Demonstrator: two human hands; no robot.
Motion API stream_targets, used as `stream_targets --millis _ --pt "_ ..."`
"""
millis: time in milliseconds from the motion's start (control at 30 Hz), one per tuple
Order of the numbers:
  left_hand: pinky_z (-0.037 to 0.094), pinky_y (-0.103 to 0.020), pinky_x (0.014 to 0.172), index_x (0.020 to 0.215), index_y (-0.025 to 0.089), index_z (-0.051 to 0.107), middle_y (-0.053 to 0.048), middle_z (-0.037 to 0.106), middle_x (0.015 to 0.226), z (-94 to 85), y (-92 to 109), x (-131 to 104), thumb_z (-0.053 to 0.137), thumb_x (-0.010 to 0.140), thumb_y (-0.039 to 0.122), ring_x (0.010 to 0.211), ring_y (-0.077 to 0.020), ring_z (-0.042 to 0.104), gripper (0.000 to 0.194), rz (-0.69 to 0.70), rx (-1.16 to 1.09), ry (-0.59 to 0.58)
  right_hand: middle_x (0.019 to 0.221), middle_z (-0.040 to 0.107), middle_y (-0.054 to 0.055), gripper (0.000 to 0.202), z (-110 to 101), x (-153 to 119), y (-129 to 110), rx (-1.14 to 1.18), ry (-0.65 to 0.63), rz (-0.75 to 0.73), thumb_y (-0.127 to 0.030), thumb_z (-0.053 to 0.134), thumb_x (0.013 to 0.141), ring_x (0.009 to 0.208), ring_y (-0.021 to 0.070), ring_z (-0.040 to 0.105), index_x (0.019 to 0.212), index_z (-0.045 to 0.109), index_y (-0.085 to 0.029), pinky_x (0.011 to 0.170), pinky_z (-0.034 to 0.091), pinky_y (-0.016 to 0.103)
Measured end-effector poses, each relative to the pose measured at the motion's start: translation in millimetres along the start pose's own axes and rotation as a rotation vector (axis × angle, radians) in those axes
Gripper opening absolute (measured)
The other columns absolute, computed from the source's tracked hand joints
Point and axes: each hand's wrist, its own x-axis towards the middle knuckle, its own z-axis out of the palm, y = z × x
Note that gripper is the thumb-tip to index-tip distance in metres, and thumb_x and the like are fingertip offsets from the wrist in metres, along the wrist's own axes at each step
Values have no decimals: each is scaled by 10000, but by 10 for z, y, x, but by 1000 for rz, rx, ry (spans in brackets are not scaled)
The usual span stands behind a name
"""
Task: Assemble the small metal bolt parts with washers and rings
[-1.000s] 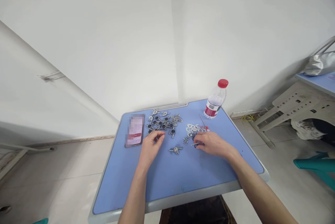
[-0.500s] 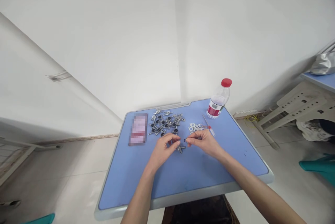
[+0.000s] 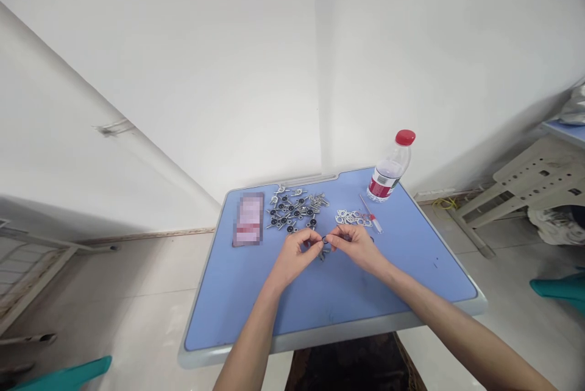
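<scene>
A small black ring (image 3: pixel 325 240) is between the fingertips of my two hands, over the middle of the blue table. My right hand (image 3: pixel 355 246) pinches its right side. At its left side, the thumb and fingers of my left hand (image 3: pixel 299 254) close on the edge. Just under the fingertips lies a small metal fitting (image 3: pixel 322 256), partly hidden. Beyond my left hand is a spread of metal fittings with black round parts (image 3: pixel 292 213). White flat gasket-like plates (image 3: pixel 350 217) lie behind my right hand, beside a screwdriver (image 3: pixel 372 218) with a red and clear handle.
A bottle with a red cap (image 3: pixel 388 172) stands at the table's back right. A blurred pinkish flat rectangle (image 3: pixel 249 218) lies at the left. The table's edge (image 3: pixel 333 335) is pale grey, and a white wall (image 3: pixel 228 74) rises behind it. Teal stools (image 3: pixel 560 288) show at the sides.
My left hand has come up to the ring, closing the gap between the hands. The view has shifted slightly, so the table sits a little further right and higher.
</scene>
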Motion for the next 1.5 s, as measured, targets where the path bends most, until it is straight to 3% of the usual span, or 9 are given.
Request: stream_targets --millis 133,233,433,567,733,900,1067,1367,1500 --pt "403 -251 639 727 173 618 -4 576 695 7 -14 6 575 842 275 671 -137 494 161 6 -25 36 614 617 2 380 -15 4 -23 26 -15 0 -493 613 827 600 121 507 625 625 -171 621 396 262" --pt "412 -254 638 724 178 612 -3 566 691 3 -11 4 573 863 267 671 -140 502 170 81 5 68 568 576 -14 443 -23 3 -51 93 -35 83 -583 611 799 509 95 439 649 635 -167 522 349 246" --pt "435 -333 782 921 217 680 -57 654 874 14 -52 -41 497 947 231 826 -186 558 185 389 396 89 530 501 -47 475 -54 -14 -75 348 -163 295 -616 653 753 392 33 226 676 625 -149 414 137 239" --pt "432 -353 781 1003 237 689 -72 659 893 38 -84 -68 481 954 222 841 -201 565 214 449 523 125 540 506 -54 439 -84 -26 -88 427 -201 325 -570 723 711 396 23 194 680 608 -148 421 116 237" --pt "463 -338 794 974 219 673 -63 663 905 46 -31 -49 519 937 247 865 -193 588 161 325 197 211 585 526 -36 445 -55 -57 -132 280 -116 164 -594 673 752 439 49 290 675 575 -167 438 195 230" --pt "451 -290 702 798 183 643 -34 619 774 46 3 -11 543 909 320 732 -160 557 203 149 -38 90 616 506 -18 435 -13 -85 -105 4 -39 -62 -550 546 873 596 109 427 645 539 -179 580 339 248" --pt "418 -261 660 741 174 608 -8 555 700 74 -6 -6 576 864 321 678 -138 493 194 57 -118 71 631 498 -23 376 -2 -103 -66 -83 -52 -57 -494 514 908 606 116 428 707 562 -179 583 343 246" --pt "381 -235 587 716 167 581 3 505 657 65 -87 18 617 803 398 620 -120 448 250 -102 -288 94 697 526 -5 323 -30 -84 -81 -15 -58 -46 -482 544 892 661 129 455 797 605 -179 613 371 247" --pt "375 -234 595 708 168 583 9 510 656 63 -95 22 619 795 400 620 -118 449 250 -105 -282 109 702 530 -5 319 -18 -77 -69 -19 -54 -17 -490 587 856 632 120 438 787 606 -180 571 349 238"
